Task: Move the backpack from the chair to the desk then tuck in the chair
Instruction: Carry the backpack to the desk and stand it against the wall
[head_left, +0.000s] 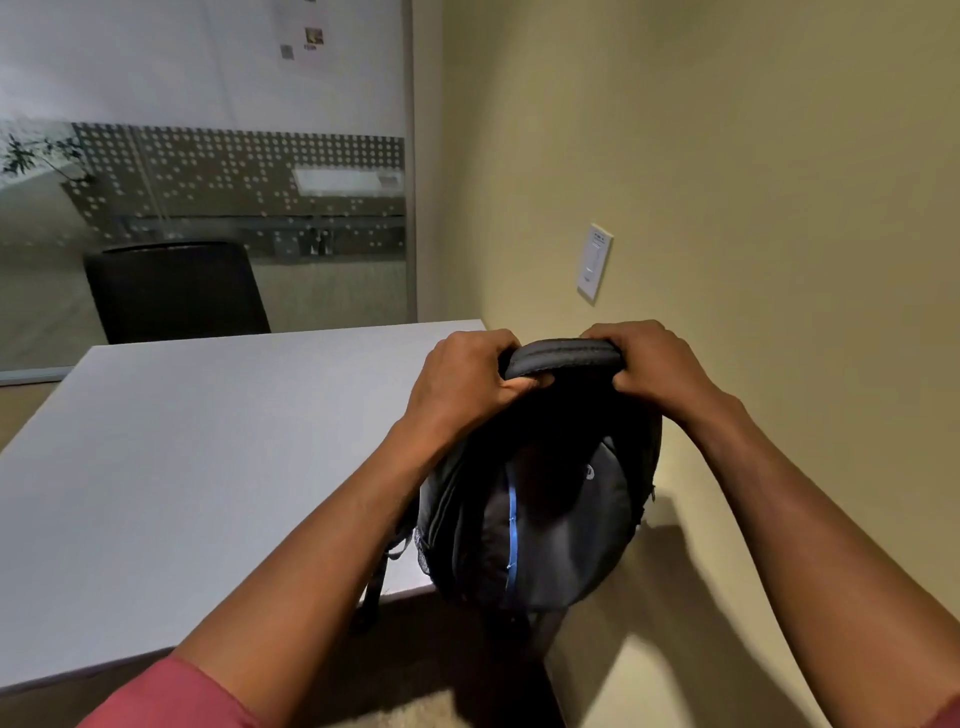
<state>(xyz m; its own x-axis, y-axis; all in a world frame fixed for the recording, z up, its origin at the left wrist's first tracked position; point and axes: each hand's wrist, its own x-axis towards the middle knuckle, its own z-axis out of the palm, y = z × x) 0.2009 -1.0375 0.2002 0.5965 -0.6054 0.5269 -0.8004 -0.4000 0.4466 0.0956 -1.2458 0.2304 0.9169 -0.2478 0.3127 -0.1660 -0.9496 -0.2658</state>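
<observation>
A black backpack with a blue zipper line hangs upright over the near right corner of the white desk. Both hands grip its padded top handle: my left hand on the left end, my right hand on the right end. The bag's lower part overlaps the desk's front edge, and its straps dangle below that edge. I cannot tell whether the bag rests on the desk. The chair it came from is hidden; only a dark shape shows beneath the bag.
A black chair stands at the far side of the desk in front of a glass partition. A beige wall with a white switch plate runs close along the desk's right side.
</observation>
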